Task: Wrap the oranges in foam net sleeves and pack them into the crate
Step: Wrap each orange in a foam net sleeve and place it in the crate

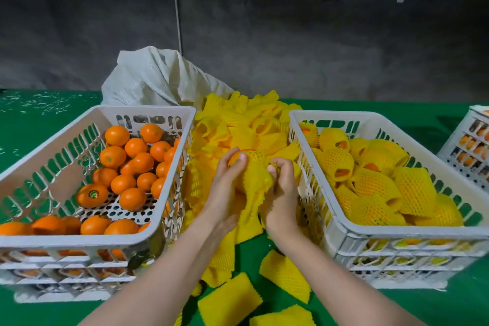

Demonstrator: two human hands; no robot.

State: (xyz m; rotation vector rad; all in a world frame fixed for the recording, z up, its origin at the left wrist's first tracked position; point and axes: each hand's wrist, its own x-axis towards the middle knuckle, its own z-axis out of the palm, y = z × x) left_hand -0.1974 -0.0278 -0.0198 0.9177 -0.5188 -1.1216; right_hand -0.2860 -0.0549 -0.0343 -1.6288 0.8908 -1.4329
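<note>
Hands (225,188) on sleeved orange (254,169), between crates (317,114)

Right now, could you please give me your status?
Left hand grips orange; right hand grips foam net sleeve, partly on. Packing crate at right, path clear.

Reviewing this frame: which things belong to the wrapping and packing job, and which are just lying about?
In the job: left hand, right hand, orange held between them, sleeve partly over it, crate of bare oranges, crate of wrapped oranges, pile of sleeves.

Lying about: white sack, far-right crates, pale scraps on the green cloth.
</note>
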